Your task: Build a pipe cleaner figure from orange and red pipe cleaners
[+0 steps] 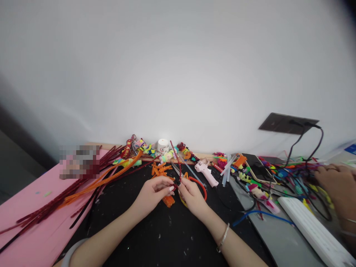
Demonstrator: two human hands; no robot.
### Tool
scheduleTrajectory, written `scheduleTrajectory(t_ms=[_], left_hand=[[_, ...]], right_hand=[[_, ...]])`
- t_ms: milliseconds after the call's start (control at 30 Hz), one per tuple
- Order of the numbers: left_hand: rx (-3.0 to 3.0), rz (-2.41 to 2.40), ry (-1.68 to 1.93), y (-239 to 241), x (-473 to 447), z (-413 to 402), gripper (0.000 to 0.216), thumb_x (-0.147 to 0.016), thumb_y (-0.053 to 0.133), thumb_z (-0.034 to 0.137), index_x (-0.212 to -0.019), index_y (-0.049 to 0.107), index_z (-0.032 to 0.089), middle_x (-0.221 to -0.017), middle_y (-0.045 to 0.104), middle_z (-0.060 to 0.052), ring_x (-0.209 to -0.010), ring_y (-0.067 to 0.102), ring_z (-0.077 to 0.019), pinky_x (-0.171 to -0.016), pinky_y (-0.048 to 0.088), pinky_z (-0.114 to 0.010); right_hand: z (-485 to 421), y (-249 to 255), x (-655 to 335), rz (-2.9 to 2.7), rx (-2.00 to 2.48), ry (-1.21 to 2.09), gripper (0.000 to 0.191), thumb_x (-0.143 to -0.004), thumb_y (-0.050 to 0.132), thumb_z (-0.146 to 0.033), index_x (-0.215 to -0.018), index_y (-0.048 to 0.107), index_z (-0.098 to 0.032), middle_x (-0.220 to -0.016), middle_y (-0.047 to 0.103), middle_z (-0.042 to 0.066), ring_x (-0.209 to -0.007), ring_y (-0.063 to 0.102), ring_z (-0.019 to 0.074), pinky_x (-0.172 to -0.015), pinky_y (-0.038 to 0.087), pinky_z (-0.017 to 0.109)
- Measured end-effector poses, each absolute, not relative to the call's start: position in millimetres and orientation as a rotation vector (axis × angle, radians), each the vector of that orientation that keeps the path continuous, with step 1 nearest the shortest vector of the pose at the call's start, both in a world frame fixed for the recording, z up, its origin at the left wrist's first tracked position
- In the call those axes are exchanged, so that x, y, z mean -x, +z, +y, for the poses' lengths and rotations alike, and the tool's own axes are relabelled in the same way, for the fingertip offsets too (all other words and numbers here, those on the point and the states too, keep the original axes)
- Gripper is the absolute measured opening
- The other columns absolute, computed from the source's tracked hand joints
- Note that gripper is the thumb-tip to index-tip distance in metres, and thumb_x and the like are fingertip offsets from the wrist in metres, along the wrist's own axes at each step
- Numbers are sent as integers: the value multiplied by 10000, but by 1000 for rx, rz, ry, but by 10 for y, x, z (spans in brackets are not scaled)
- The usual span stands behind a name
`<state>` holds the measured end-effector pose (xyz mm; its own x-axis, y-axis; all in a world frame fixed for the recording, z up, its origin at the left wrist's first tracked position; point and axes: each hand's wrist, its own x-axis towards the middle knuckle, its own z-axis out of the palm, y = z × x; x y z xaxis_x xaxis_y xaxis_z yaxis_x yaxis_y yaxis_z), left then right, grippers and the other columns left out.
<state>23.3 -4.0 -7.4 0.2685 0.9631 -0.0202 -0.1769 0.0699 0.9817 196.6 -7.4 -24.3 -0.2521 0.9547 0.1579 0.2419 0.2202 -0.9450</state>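
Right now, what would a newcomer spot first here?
The left hand and right hand, close together above the black mat, pinching a dark red stem that sticks up between them. Next, the long orange stems at left, running from the pink board over the mat. Then the pink glue gun, beyond the right hand and to its right.

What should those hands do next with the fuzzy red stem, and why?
Maybe the right hand should bend the red stem down toward the left hand's fingertips. The stem's long end sticks up loose, its lower end seems pinched in the right fingers, and the left fingers look steady on dark red fuzz right beside it.
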Motion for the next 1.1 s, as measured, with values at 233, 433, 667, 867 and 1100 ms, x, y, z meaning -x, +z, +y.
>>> scheduleTrajectory(t_ms=[233, 433, 667, 867, 1100], left_hand=[[-1154, 897, 998, -38, -221, -43, 224, -630, 832, 297, -766, 721, 159, -733, 756, -31, -691, 725, -202, -745, 608, -352], [-1175, 929, 912, -17, -216, -52, 193, -620, 827, 261, -748, 731, 153, -719, 761, -29, -702, 739, -215, -736, 609, -343], [-1194, 898, 907, -60, -236, -46, 168, -630, 818, 249, -735, 724, 159, -697, 747, -21, -686, 730, -202, -709, 595, -313], [-1053, 897, 1020, -82, -230, -27, 261, -588, 863, 287, -772, 732, 156, -725, 736, -15, -674, 717, -175, -696, 589, -287], [-936, 942, 1111, -50, -205, 4, 365, -553, 890, 354, -810, 733, 148, -720, 737, -24, -691, 714, -172, -710, 589, -282]], right_hand=[[-62, -280, -1952, -1504, 1091, 1247, 348, -905, 492, -453, -646, 401, -239, -536, 340, -69, -443, 280, 101, -424, 227, 241], [-36, -284, -1933, -1330, 1007, 1439, 388, -842, 575, -488, -645, 347, -243, -520, 292, -100, -425, 186, 68, -412, 150, 228], [-25, -286, -1982, -1415, 1022, 1370, 391, -885, 509, -521, -656, 361, -242, -532, 301, -89, -435, 209, 83, -424, 168, 243], [16, -143, -2159, -1616, 1289, 659, 181, -937, 412, -317, -820, 504, -214, -663, 469, -26, -588, 441, 152, -556, 351, 264], [139, -64, -2387, -1656, 1864, -169, 352, -758, 486, -107, -1107, 536, -116, -1142, 562, 192, -1100, 518, 333, -889, 446, 432]])
